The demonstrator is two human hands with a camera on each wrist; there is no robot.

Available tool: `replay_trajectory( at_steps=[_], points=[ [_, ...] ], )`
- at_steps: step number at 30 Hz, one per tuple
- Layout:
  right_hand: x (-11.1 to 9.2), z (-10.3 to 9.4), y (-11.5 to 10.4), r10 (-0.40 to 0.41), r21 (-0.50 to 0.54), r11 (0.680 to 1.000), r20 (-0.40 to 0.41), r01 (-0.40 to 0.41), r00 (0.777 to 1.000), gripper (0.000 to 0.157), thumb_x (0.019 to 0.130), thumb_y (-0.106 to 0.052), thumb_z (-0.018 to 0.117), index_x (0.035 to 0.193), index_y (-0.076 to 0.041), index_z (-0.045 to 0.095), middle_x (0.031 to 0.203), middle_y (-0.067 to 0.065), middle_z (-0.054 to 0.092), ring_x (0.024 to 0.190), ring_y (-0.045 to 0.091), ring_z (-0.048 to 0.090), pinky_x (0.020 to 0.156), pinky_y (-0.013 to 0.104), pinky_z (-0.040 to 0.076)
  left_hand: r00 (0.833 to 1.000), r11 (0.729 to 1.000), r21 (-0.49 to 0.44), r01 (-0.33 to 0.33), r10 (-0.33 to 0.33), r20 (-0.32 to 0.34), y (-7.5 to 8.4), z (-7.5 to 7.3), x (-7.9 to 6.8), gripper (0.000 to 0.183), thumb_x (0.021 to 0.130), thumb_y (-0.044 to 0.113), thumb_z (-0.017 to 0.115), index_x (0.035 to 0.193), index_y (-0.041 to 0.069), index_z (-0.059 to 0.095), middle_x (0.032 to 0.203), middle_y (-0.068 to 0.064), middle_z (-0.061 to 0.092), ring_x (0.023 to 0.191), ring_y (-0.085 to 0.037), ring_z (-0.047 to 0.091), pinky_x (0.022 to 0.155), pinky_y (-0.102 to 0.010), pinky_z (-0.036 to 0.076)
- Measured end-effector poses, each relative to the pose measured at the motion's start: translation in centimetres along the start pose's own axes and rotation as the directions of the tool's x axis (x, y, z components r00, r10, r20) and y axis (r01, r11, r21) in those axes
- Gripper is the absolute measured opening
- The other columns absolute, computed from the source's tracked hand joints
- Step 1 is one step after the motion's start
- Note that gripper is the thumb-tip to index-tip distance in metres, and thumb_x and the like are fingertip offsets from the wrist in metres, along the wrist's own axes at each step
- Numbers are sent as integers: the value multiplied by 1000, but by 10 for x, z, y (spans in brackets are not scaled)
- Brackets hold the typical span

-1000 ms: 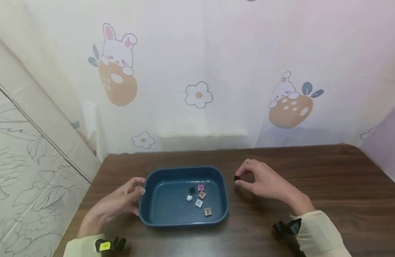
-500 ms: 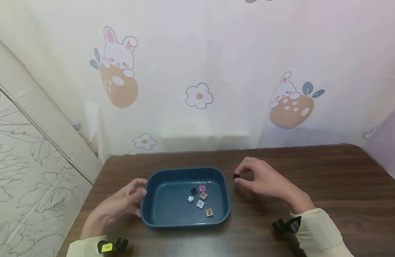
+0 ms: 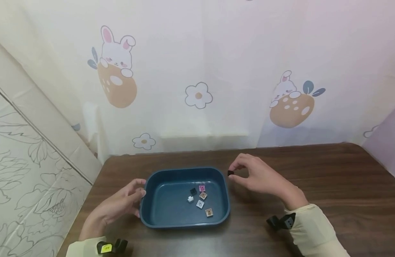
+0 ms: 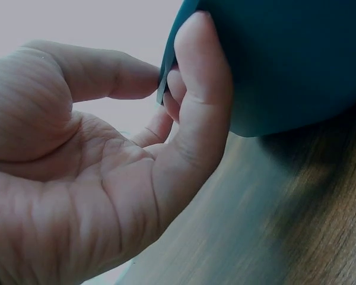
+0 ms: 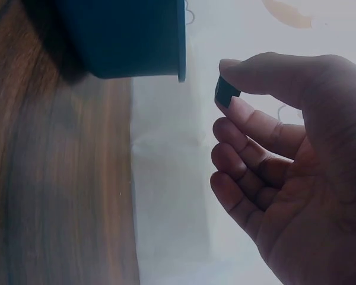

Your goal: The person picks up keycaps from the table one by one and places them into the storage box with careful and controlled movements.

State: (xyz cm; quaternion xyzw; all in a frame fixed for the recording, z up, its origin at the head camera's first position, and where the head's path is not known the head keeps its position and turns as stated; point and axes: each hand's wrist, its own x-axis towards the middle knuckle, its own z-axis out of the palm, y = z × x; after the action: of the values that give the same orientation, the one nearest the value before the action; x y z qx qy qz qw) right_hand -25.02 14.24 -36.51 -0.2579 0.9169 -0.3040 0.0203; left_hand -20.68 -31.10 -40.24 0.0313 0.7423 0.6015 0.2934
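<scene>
A dark teal tray (image 3: 165, 207) with rounded corners sits on the wooden table. My left hand (image 3: 120, 206) grips its left rim; in the left wrist view the thumb meets the edge of the tray (image 4: 285, 65) while the fingers curl against its outer wall. Just outside the right rim, my right hand (image 3: 256, 176) pinches a small black block (image 3: 230, 172) between thumb and forefinger. The right wrist view shows this block (image 5: 226, 92) at the fingertips, with the other fingers loosely bent. Inside the tray lie a white block (image 3: 190, 199), a pink tile (image 3: 202, 188) and a black piece (image 3: 193, 191).
Also in the tray are a pale tile (image 3: 200, 204) and tan printed tiles (image 3: 209, 212), grouped toward its right half. The brown table (image 3: 345, 185) stretches to the right. Behind it hangs a white curtain (image 3: 229, 71) with rabbit prints.
My right hand has moved a little left and away from me with the black block, closer to the tray's right rim. The left hand keeps its grip on the tray.
</scene>
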Motion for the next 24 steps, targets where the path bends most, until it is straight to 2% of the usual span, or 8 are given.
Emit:
replay_trajectory(
  at_steps=[9, 19, 24],
  points=[
    [7, 4, -6, -18, 6, 1000, -1, 19, 1000, 18, 93, -21, 82, 108, -21, 74, 108, -5, 71, 106, 22, 68, 97, 50, 59, 1000, 1000, 2, 13, -13, -12, 1, 0, -2, 58, 111, 24, 52, 155, 4, 20, 135, -19, 50, 106, -24, 64, 75, -36, 62],
    [12, 7, -15, -11, 21, 1000, 7, 11, 1000, 18, 92, -22, 82, 109, -23, 74, 107, -7, 71, 105, 17, 66, 98, 51, 59, 1000, 1000, 8, 8, -8, -17, 2, 0, -2, 58, 111, 24, 52, 155, 3, 20, 135, -20, 48, 104, -24, 64, 75, -36, 62],
    [15, 11, -20, -25, 29, 999, 5, 25, 1000, 19, 92, -22, 83, 110, -22, 75, 109, -6, 71, 108, 22, 66, 99, 52, 59, 1000, 1000, 9, 8, -7, -15, 4, 1, -1, 57, 111, 23, 52, 155, 4, 22, 130, -19, 50, 102, -24, 64, 75, -36, 62]
  ],
)
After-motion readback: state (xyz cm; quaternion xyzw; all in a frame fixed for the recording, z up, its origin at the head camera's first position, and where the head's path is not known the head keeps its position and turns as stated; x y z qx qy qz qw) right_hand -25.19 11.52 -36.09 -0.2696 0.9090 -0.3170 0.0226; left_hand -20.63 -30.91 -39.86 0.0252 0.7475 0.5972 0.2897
